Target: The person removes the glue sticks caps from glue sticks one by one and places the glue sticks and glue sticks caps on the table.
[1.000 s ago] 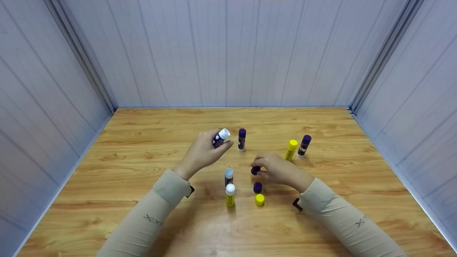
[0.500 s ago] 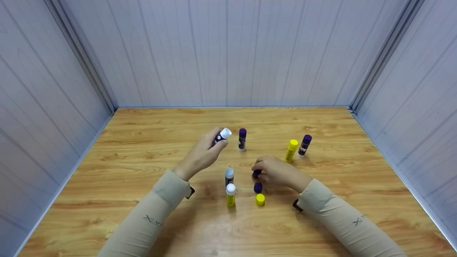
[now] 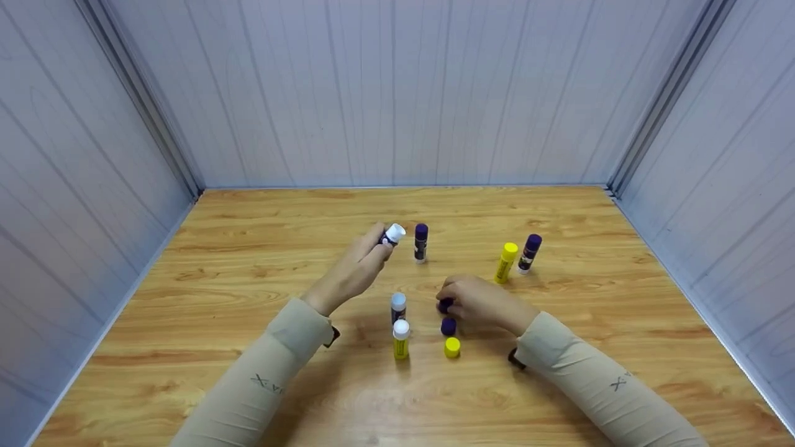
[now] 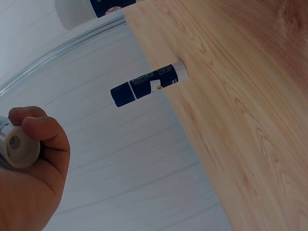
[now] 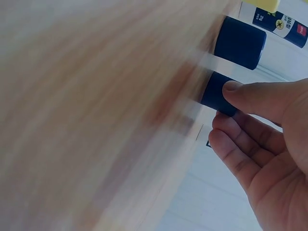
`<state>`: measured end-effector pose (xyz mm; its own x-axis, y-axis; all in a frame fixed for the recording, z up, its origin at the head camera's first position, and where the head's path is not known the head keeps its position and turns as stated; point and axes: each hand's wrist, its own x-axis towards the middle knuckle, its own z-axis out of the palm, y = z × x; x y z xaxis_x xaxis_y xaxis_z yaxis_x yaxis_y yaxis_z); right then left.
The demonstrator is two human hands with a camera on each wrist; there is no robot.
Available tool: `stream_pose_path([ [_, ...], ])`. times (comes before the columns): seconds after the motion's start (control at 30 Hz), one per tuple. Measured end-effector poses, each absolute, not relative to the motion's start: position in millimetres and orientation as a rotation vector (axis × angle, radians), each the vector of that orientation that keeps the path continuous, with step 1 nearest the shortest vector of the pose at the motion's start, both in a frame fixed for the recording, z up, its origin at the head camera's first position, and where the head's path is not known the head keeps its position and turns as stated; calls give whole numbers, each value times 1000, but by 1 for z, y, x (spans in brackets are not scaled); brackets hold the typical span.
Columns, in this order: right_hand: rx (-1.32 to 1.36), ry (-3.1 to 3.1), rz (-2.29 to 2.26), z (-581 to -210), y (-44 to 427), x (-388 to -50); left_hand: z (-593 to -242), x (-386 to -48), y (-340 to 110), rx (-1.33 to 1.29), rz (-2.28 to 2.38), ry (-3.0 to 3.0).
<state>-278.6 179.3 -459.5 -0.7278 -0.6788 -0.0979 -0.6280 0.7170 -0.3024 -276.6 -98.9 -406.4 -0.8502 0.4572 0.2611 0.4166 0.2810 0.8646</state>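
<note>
My left hand grips a glue stick with a white end and dark label, tilted above the table; its fingers curl round the tube in the left wrist view. Between thumb and fingers, my right hand pinches a dark purple cap, low at the tabletop. Just in front of that hand stand another dark purple cap and a yellow cap. To their left are two uncapped upright glue sticks, one dark-labelled and one yellow.
A capped purple glue stick stands right of my left hand. Behind my right hand stand a capped yellow glue stick and another capped purple one. Pale panel walls enclose the wooden table at the back and sides.
My right hand has lowered the purple cap toward me, down to the tabletop. The left hand has shifted slightly right with its glue stick, and its fingers have closed further round it.
</note>
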Motion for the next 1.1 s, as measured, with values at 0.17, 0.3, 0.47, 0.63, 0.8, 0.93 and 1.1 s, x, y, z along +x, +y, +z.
stream_pose_path([
  [0.17, -1030, 2711, -370, -457, 179, -279, -406, -278, -99, 839, 1674, 2443],
  [0.3, -1030, 2715, -376, -457, 179, -280, -407, -279, -100, 829, 1666, 2446],
  [0.47, -1004, 2722, -401, -458, 179, -280, -409, -281, -100, 821, 1654, 2461],
  [0.63, -1053, 2733, -428, -461, 179, -279, -411, -283, -100, 832, 1617, 2500],
  [0.8, -1071, 2738, -434, -461, 179, -278, -417, -289, -101, 867, 1535, 2589],
  [0.93, -1039, 2732, -428, -460, 179, -279, -421, -294, -103, 892, 1501, 2632],
  [1.1, -1014, 2729, -425, -459, 179, -278, -424, -295, -103, 807, 1444, 2605],
])
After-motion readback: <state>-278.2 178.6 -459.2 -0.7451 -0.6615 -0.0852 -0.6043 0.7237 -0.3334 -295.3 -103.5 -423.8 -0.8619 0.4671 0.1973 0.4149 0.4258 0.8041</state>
